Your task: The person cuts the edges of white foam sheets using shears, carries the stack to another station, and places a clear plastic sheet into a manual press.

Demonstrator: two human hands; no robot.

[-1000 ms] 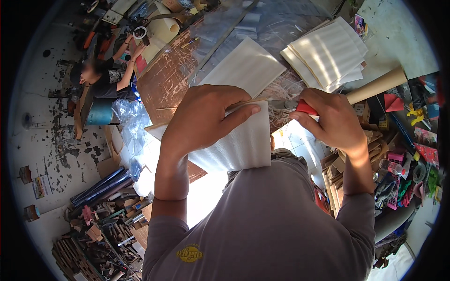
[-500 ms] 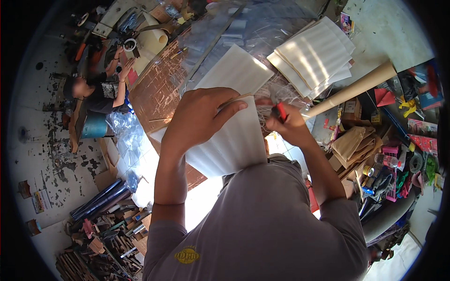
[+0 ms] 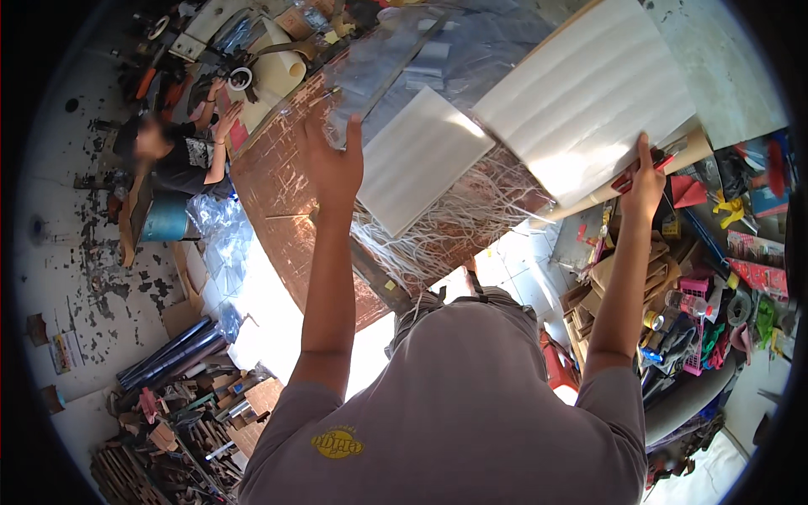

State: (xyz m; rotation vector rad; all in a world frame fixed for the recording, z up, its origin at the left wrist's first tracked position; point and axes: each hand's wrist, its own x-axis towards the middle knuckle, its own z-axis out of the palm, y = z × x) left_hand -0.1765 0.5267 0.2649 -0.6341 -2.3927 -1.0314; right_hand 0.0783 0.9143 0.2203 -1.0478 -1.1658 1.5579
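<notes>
My right hand (image 3: 645,187) is closed around a red-handled cutter (image 3: 623,183), mostly covered by the fingers. The same hand touches the near right edge of a large white foam-faced panel (image 3: 589,97), with one finger stretched over its face. My left hand (image 3: 335,164) is held above the brown table (image 3: 273,189) with fingers spread and nothing in it. Beside it lies a smaller-looking white panel (image 3: 425,160). Thin white trimmed strips (image 3: 459,215) are heaped along this panel's near side. A long metal straightedge (image 3: 377,278) sticks out beneath the strips.
Clear plastic sheets (image 3: 454,55) cover the table's far part. A long cardboard tube (image 3: 686,151) runs beneath the large panel. At the left, another person (image 3: 181,160) works with both hands. Cluttered goods (image 3: 690,311) stand right, wood offcuts (image 3: 185,429) lower left.
The panel from my lap is gone from there. My left hand has let go and moved up, open. My right hand has swung far right, onto the large panel, still holding the cutter.
</notes>
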